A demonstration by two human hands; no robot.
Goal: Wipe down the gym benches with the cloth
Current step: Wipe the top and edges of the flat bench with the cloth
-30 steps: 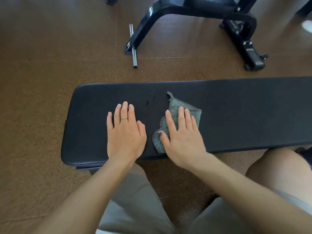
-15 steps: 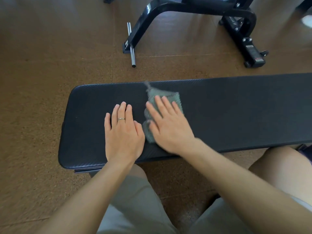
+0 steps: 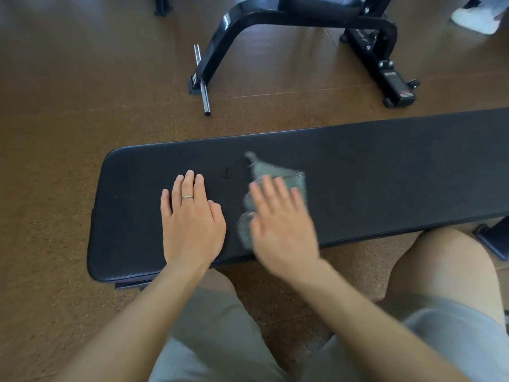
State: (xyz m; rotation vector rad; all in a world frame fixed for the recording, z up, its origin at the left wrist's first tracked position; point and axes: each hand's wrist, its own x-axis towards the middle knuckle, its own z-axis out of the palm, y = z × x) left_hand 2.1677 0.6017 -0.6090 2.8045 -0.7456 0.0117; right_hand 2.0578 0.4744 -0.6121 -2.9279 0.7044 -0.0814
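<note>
The right hand, fingers straight and pressed flat on the cloth, has swept it back from beside the flat, resting left hand toward the counter middle, so wiping near its left end continues

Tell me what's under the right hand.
A grey-green cloth lies under the flat right hand, on the black bench pad. The cloth's middle is covered, and the frame is motion-blurred.

Under our fingers we see a desk of matt black, finely textured padding and a grey-green woven cloth. Beyond them stand a glossy black metal frame, a shiny steel bar and a speckled cork-like floor.
</note>
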